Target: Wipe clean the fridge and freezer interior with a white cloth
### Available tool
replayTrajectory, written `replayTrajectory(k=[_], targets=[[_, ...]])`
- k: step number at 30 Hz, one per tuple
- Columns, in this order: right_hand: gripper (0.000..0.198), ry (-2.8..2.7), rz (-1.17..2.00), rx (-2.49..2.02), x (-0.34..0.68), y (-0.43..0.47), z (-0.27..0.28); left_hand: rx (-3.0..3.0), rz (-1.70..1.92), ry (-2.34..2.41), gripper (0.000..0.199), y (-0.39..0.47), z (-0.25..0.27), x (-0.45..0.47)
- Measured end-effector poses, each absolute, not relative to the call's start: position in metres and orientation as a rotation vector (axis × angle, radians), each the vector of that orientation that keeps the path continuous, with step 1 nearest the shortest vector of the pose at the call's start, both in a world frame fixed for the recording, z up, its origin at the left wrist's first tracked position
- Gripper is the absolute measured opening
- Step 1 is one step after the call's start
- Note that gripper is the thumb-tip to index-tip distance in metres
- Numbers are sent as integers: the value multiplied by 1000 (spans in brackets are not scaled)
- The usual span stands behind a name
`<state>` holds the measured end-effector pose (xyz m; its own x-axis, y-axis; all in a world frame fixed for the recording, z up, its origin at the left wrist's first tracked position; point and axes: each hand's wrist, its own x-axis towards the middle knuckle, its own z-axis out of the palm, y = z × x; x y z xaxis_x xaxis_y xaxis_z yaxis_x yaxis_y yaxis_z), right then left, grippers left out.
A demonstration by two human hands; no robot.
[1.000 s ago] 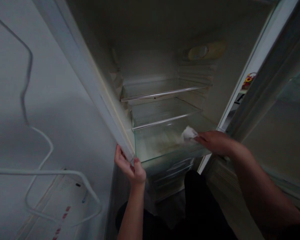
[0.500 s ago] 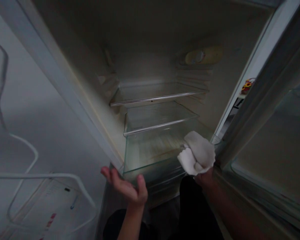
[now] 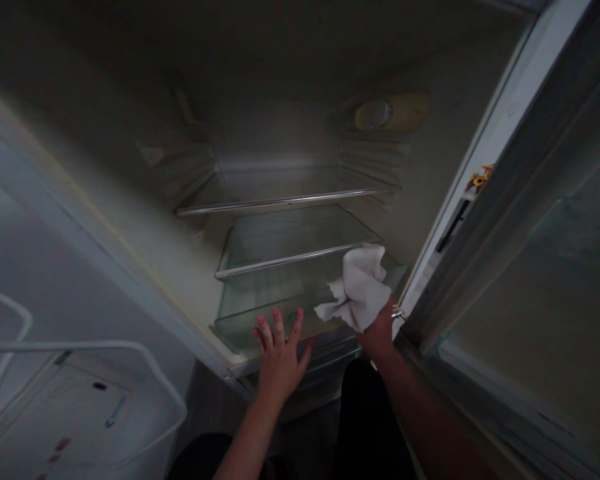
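Observation:
My right hand (image 3: 377,333) is closed around a crumpled white cloth (image 3: 361,287), which covers most of its fingers. The cloth is in front of the right side of the lowest glass shelf (image 3: 250,319) of an open fridge. My left hand (image 3: 280,357) has its fingers spread, palm toward the fridge, with nothing in it. Its fingertips overlap the front edge of that lowest shelf; whether they touch it I cannot tell. Above lie a middle glass shelf (image 3: 290,233) and an upper glass shelf (image 3: 280,183), each with a metal front strip.
The fridge door (image 3: 540,300) stands open on the right. A yellowish lamp cover (image 3: 395,112) is on the inner right wall. Drawers (image 3: 325,373) sit below the shelves. On the left are a white cable (image 3: 145,357) and a labelled white box-like surface (image 3: 60,413).
My left hand has turned from palm-up to palm toward the fridge and moved up to the lowest shelf's edge. My right hand has moved left with the cloth. The view has shifted.

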<state>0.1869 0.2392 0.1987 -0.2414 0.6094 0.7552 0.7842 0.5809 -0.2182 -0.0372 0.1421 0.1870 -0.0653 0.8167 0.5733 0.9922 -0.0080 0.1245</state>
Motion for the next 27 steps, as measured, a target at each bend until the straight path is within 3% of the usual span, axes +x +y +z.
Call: replayTrajectory(k=[5,11,14,21,25,27], targets=[[20,-2006,-200,-1168,179,241,204,-1825,-703,-1958,72,145,183,-27],[49,-1997,-129,-1315,169,235,164,-1750,-658,-2035,80,162,181,-17],[44,-1942,-110,-1490,174,245,168,-1739,-619,-2056,87,173,187,-18],[34,-1709,409,-1631,185,302,214,-1736,-594,-1995,90,200,205,-34],[63,-1341,476,-1375,161,323,217,-1736,-606,-1984,84,213,219,-49],[68,-1285,474,-1357,143,326,215,-1757,-636,-1965,81,212,223,-55]])
